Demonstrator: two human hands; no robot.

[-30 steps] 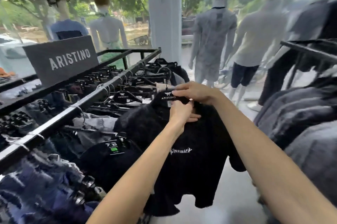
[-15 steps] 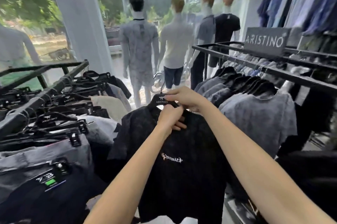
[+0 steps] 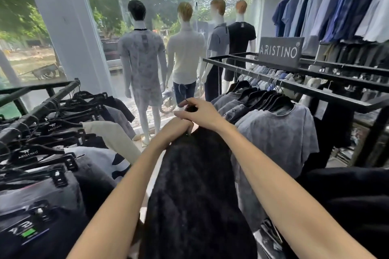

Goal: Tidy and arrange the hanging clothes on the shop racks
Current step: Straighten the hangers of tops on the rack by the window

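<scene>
Left hand (image 3: 175, 130) is curled onto the collar of the black shirt (image 3: 195, 185). Right hand (image 3: 201, 114) is closed round the hanger (image 3: 191, 109) top, probably to steady it for hooking onto the right rack (image 3: 294, 88). Shirt is held in the aisle between the racks, with its long axis hanging down and its neck uppermost.

Your left forearm (image 3: 126, 191): bare along all that shows, from the lower frame edge to the wrist; slim and smooth in outline. Your right forearm (image 3: 273, 168): likewise bare to the wrist, and broader toward the bottom corner, where the wide lens stretches it. Left hand (image 3: 176, 130) and right hand (image 3: 202, 114): bare backs and fingers. Nails too blurred to read. Upper arms out of frame.
</scene>
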